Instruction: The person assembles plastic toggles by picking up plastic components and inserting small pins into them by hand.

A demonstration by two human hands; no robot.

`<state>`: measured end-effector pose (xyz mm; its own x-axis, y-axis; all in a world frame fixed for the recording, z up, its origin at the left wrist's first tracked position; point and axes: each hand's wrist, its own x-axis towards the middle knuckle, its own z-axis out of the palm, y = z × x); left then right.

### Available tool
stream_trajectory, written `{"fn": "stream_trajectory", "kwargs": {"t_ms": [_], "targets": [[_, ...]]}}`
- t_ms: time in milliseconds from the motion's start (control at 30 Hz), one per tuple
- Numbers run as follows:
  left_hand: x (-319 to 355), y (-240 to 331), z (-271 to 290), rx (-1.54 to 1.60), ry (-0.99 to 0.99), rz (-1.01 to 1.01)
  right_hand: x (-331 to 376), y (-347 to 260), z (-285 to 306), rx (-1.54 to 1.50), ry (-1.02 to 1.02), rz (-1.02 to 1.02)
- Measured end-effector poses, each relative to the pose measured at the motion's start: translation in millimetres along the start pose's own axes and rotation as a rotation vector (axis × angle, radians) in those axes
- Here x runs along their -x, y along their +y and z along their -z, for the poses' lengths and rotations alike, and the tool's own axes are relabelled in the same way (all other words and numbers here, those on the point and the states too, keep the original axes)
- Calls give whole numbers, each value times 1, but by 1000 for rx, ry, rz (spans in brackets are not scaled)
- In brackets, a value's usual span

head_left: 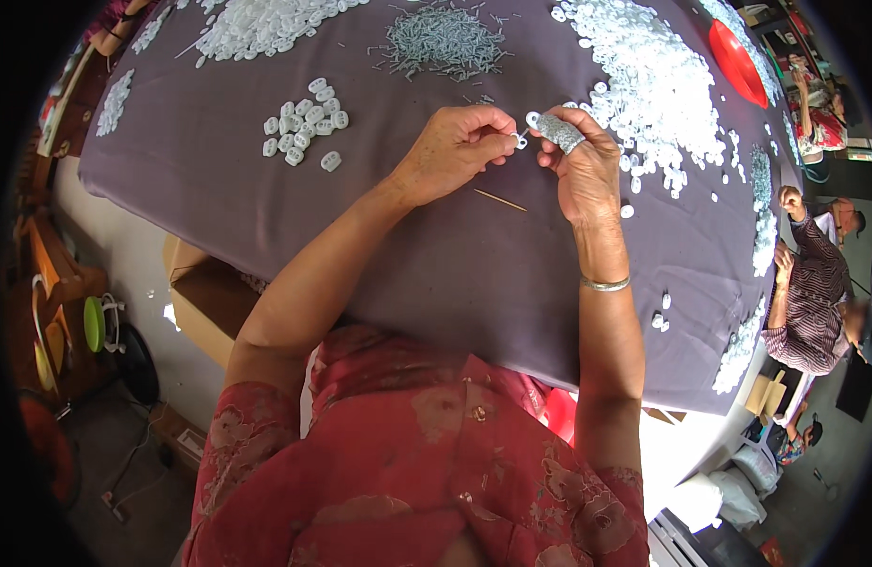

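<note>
My left hand (460,146) is closed, pinching a small white plastic piece (521,141) between thumb and fingertips. Close beside it, my right hand (587,165) grips another small white oval plastic piece (533,119). A silvery-grey wrap (561,134) covers one digit of that hand. The two pieces are near each other but look apart. Below the hands, a thin wooden stick (499,199) lies on the dark tablecloth (436,255). To the left sits a loose group of white oval pieces (305,125), with one piece (331,162) slightly apart.
Small grey metal pins or screws (443,42) are heaped at the far middle. White pieces pile up at far left (266,24) and right (658,94). A red bowl (738,63) stands far right. Other people (814,293) sit along the right. A cardboard box (205,288) stands lower left.
</note>
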<state>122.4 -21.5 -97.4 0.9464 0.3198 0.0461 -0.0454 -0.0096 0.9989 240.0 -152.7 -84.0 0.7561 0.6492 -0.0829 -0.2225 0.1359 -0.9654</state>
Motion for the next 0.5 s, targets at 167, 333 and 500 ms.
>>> {"fn": "stream_trajectory", "kwargs": {"t_ms": [167,333,500], "targets": [[-1,-1,1,-21,-2,-9,0,-1,1,53,-17,27],[-1,0,0,-40,-2,-3,0,-1,2,99,-28,54],[0,1,-2,-8,31,-18,1,0,1,117,-46,103]]}}
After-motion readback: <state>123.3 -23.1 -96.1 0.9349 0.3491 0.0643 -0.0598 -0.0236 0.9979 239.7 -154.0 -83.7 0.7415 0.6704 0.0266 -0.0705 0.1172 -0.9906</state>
